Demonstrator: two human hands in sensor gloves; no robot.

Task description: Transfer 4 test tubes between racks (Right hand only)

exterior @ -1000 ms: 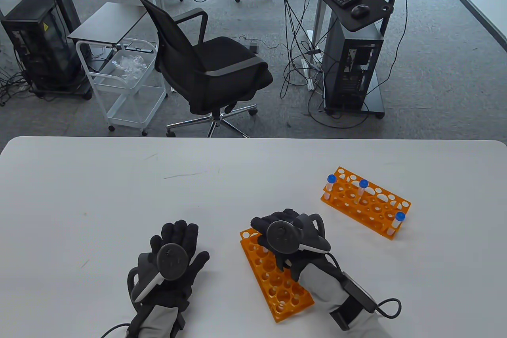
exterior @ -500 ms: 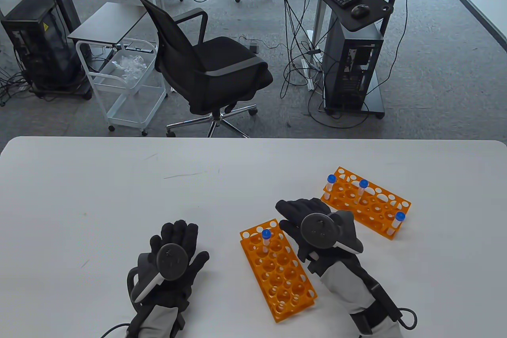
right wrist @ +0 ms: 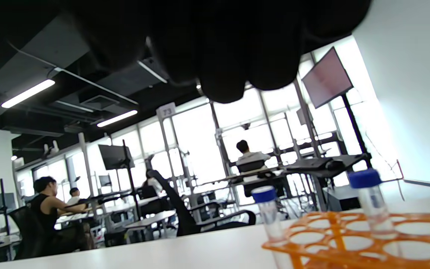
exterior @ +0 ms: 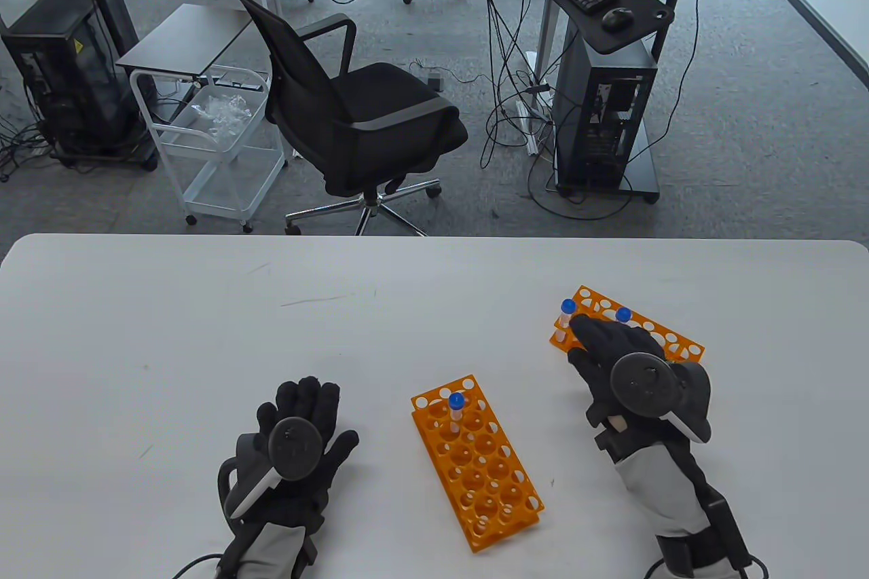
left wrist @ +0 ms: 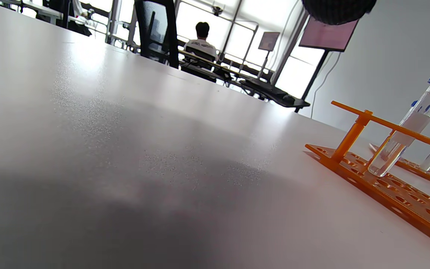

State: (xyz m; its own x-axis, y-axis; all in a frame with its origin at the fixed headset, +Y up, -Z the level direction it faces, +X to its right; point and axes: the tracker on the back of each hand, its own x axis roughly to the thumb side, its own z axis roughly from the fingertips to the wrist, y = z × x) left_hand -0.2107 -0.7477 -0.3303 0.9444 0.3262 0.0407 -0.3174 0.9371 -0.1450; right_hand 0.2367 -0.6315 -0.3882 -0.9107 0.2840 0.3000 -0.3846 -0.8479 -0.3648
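Fingers [exterior: 585, 329] of the right hand [exterior: 624, 368] are hovering spread over the far rack [exterior: 679, 341], risking knocking a neighbouring tube [exterior: 622, 315], while the left hand [exterior: 295, 450] is lying flat.

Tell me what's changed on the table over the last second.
The right hand let go of a blue-capped tube, now standing in the near rack, and moved right and away to the far rack, where it hangs over the remaining tubes, covering the nearest. Whether it touches one cannot be told. The left hand stayed flat on the table; both racks kept their places.
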